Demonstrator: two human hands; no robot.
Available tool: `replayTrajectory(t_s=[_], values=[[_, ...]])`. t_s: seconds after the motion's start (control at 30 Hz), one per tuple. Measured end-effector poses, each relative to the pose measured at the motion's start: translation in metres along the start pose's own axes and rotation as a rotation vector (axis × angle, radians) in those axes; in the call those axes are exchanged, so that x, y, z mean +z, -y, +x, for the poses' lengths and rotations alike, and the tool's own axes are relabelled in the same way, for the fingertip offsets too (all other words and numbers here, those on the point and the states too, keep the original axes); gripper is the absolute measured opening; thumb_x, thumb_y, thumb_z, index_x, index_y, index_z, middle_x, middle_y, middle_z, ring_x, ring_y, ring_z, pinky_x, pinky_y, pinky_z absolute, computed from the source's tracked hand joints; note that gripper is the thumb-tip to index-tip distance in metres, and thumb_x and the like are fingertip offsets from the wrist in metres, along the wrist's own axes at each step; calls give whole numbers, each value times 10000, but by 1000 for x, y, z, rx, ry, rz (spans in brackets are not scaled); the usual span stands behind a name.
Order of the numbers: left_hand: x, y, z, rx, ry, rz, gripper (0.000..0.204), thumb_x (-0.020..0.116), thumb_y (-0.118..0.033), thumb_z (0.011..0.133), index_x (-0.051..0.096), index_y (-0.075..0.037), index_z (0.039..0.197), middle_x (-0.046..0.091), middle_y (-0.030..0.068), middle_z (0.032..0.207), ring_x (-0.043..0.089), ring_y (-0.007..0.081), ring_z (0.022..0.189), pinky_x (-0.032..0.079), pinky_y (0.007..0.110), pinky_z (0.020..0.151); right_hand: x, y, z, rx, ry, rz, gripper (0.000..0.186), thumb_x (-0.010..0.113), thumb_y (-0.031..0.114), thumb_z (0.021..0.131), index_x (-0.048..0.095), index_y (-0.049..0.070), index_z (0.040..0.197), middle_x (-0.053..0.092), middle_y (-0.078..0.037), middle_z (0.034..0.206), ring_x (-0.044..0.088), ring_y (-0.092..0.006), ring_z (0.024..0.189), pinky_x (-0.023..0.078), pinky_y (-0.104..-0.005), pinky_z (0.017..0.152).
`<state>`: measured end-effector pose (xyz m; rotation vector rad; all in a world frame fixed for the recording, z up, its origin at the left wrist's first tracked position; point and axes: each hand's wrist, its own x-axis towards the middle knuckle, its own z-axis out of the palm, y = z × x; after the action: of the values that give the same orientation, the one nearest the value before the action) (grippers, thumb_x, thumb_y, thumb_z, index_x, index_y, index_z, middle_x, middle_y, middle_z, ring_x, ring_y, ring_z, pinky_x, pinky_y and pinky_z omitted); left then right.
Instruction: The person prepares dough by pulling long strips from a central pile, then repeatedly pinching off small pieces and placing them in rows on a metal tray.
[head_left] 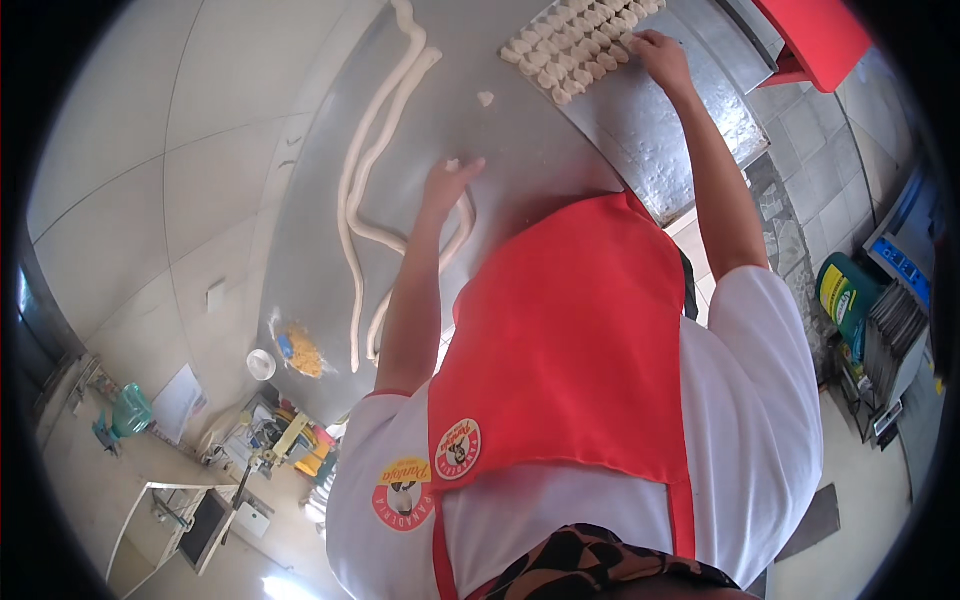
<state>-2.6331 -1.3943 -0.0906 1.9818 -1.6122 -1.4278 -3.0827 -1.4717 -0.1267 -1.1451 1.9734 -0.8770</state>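
Long pale dough ropes (358,190) lie along the left side of the metal table (540,150). My left hand (450,188) is over the table beside a bend of rope, its fingers curled around a small pale bit of dough (453,163), with one finger pointing out. A loose dough piece (486,99) rests farther off on the metal. At the far right, rows of small shaped dough pieces (575,50) cover part of a metal tray (690,130). My right hand (662,60) reaches to the edge of these rows, its fingertips pinched on a dough piece (628,42).
A yellowish crumbly heap with a blue item (302,350) sits at the table's near left end, next to a white cup (261,364). A red stool or table (815,40) stands beyond the tray. A green jug (845,295) is at the right.
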Motion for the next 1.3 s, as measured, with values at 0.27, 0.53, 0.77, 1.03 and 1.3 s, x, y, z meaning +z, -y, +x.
replayTrajectory(t_s=[0.27, 0.53, 0.77, 1.03, 1.3], values=[[21, 8, -33, 372, -206, 271, 520, 795, -147, 777, 582, -58, 1243, 659, 162, 970, 627, 284, 872, 518, 376, 826, 87, 49, -90, -119, 83, 104, 411, 665, 372, 871, 699, 11, 1064, 715, -213, 956, 698, -329, 890, 538, -417, 811], [38, 15, -44, 400, -41, 89, 408, 702, -176, 844, 619, -17, 1211, 666, 215, 1118, 651, 375, 1019, 508, 446, 889, 174, 96, -203, -206, 796, -46, 554, 536, 487, 912, 719, -29, 994, 679, -282, 1031, 664, -456, 943, 515, -496, 870], [36, -64, -56, 459, 23, 247, 285, 565, -218, 925, 708, -14, 1064, 711, 230, 933, 702, 370, 873, 536, 466, 760, 172, 104, -172, -409, 538, -347, 463, 480, 385, 946, 713, -15, 949, 683, -273, 1013, 663, -446, 933, 511, -513, 862], [-1, 44, 10, -342, 184, -617, 261, 700, -330, 871, 670, -73, 839, 594, 42, 695, 534, 159, 546, 435, 308, 490, 85, 108, -172, -265, 545, 204, 364, 568, 320, 880, 721, 33, 1043, 723, -169, 920, 696, -301, 841, 539, -434, 777], [-4, 17, -4, -123, -45, 28, 383, 782, -388, 816, 637, -42, 893, 625, 73, 753, 580, 197, 692, 503, 371, 703, -5, -22, 32, -107, -74, -219, 368, 598, 330, 890, 713, 20, 1051, 724, -151, 987, 689, -290, 889, 533, -401, 820]])
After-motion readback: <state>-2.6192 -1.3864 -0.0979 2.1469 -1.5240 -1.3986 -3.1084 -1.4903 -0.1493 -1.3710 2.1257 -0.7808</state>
